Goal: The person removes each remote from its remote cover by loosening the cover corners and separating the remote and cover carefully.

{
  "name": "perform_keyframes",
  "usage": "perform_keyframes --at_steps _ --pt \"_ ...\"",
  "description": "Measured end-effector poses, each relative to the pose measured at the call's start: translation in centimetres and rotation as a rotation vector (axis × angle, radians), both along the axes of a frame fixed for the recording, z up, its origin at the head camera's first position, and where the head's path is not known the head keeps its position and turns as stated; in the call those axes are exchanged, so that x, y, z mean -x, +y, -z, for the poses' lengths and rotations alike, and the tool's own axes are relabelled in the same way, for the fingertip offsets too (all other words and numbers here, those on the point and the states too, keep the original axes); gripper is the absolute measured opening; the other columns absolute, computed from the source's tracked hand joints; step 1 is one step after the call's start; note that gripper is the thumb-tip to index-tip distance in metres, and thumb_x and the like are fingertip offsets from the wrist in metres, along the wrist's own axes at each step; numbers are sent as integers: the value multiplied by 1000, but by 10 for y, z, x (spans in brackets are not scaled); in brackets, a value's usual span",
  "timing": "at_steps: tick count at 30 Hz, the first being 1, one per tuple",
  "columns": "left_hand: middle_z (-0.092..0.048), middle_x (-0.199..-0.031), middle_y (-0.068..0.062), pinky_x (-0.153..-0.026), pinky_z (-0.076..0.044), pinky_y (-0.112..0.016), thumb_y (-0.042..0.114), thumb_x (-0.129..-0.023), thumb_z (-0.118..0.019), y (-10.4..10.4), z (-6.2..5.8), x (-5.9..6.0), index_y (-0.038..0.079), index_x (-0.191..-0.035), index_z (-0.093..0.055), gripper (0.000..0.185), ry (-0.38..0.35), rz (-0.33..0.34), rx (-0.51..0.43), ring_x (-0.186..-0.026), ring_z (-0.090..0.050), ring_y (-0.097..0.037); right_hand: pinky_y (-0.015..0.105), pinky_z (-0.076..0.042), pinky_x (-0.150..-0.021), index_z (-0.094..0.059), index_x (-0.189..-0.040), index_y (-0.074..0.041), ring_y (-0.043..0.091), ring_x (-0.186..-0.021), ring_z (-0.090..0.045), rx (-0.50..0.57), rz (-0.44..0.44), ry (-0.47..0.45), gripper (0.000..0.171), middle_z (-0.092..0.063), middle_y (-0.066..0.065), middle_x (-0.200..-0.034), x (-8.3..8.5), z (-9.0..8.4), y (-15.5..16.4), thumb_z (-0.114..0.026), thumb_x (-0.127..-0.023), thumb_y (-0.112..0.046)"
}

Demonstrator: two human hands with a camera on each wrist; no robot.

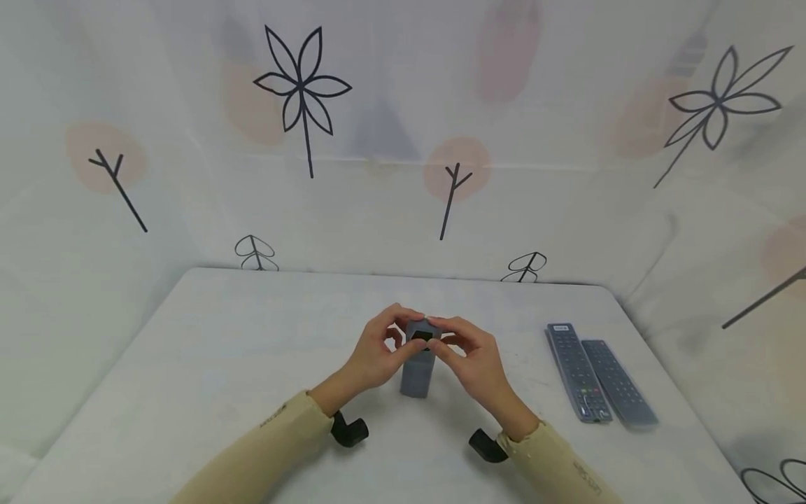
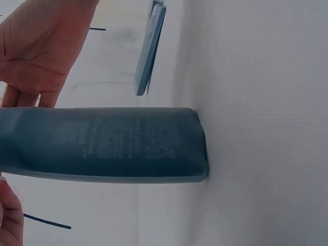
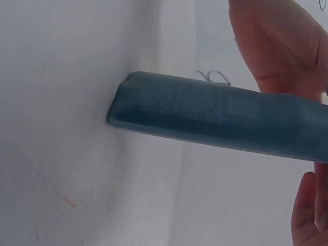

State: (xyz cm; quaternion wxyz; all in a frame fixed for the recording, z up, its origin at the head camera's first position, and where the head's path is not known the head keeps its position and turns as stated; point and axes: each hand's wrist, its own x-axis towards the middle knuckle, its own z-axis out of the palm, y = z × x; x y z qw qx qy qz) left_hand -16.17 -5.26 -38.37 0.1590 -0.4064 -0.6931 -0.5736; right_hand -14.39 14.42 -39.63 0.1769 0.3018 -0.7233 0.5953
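Note:
A grey-blue remote control stands upright on the table, its printed back towards the wrist views. My left hand grips its upper end from the left, thumb in front and fingers at the top edge. From the other side my right hand pinches the same end, its thumb close to the left thumb. Between the thumbs shows a small black patch on the remote. The lower end meets the white surface. The front of this remote is hidden.
Two more remotes, a longer one and a shorter one, lie side by side on the right of the white table. A patterned cloth hangs behind the table. Black curved pieces sit at both wrists.

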Motion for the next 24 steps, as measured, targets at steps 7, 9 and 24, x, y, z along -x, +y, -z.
perform_keyframes --at_steps 7,9,24 --pt "-56 -87 -10 -59 -47 -28 -10 -83 -74 0 -1 -3 -3 -116 -57 38 -78 -28 15 -77 -52 -21 26 -53 -84 -68 -117 3 13 -100 -63 -40 62 4 36 -70 14 -107 -1 -1 -2 -70 -83 16" --pt "-58 -88 -9 -60 -47 -28 -9 -83 -74 0 -2 -4 -2 -112 -59 33 -97 -30 15 -78 -53 -20 27 -52 -83 -69 -115 2 15 -100 -62 -63 100 35 35 -69 13 -107 -1 -1 -3 -72 -83 14" --pt "-58 -88 -8 -61 -47 -28 -7 -85 -73 1 -2 -4 -2 -109 -61 28 -134 -29 14 -80 -53 -18 30 -46 -80 -75 -108 1 31 -94 -56 -233 332 584 28 -65 12 -106 2 -10 -9 -64 -99 -23"
